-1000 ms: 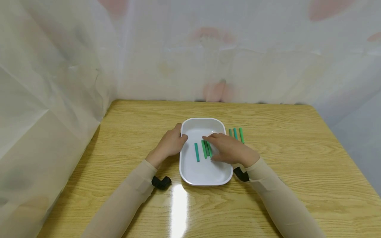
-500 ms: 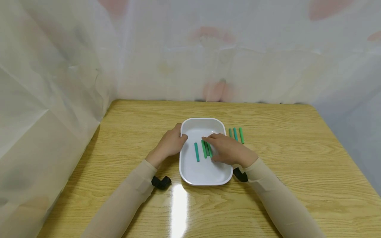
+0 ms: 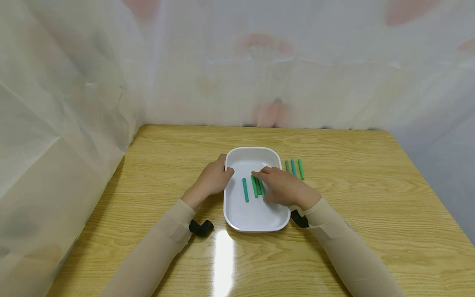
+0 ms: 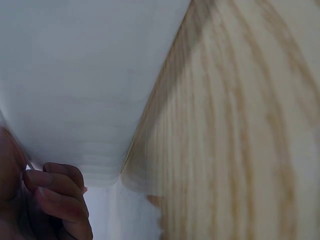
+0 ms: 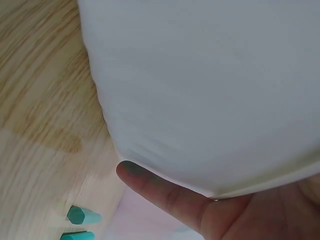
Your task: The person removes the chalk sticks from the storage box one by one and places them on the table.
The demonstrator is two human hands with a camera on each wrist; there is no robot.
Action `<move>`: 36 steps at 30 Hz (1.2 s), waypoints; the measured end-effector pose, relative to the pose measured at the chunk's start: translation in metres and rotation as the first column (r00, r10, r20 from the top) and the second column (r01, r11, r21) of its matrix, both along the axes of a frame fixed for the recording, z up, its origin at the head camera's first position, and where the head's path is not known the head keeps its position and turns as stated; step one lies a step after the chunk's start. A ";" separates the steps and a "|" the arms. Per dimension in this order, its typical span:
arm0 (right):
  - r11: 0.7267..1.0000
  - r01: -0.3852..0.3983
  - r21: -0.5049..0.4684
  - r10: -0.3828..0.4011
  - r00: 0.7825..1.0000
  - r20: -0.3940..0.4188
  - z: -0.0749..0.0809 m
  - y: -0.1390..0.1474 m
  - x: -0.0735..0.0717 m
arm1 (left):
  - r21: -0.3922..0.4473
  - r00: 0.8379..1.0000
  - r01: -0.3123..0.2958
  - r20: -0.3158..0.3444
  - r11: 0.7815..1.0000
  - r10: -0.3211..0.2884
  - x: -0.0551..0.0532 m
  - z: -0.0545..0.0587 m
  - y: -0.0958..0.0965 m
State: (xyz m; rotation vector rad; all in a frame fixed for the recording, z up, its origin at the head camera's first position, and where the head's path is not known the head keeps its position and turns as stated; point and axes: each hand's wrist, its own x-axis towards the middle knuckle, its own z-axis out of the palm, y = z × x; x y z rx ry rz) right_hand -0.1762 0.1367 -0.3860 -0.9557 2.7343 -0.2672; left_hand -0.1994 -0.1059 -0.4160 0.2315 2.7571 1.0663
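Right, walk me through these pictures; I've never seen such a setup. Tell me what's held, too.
No robot here: a person works with bare hands. The wide picture comes from a camera worn on the head, looking forward and down. On the table stands a white tray. Four sticks, green and teal, show inside; three outer sticks lie to its right. The left hand grips the rim. The right hand reaches in over the other side, fingertips by the sticks; whether it holds one, I can't tell.

The two close pictures come from wrist cameras: the left shows curled fingers at the tray's wall, the right a straight finger and two outer sticks.
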 end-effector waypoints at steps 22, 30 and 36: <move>1.000 0.000 -0.026 -0.001 1.000 -0.028 0.003 0.005 -0.001 | -0.022 1.000 -0.015 -0.006 1.000 0.015 0.002 0.001 0.001; 0.999 0.009 -0.047 -0.009 1.000 -0.005 0.012 0.008 0.001 | -0.019 1.000 -0.023 0.003 1.000 0.023 0.002 0.000 0.002; 0.998 0.018 -0.055 -0.018 1.000 -0.008 0.016 0.011 0.002 | -0.013 1.000 -0.024 0.005 1.000 0.024 0.001 -0.001 0.002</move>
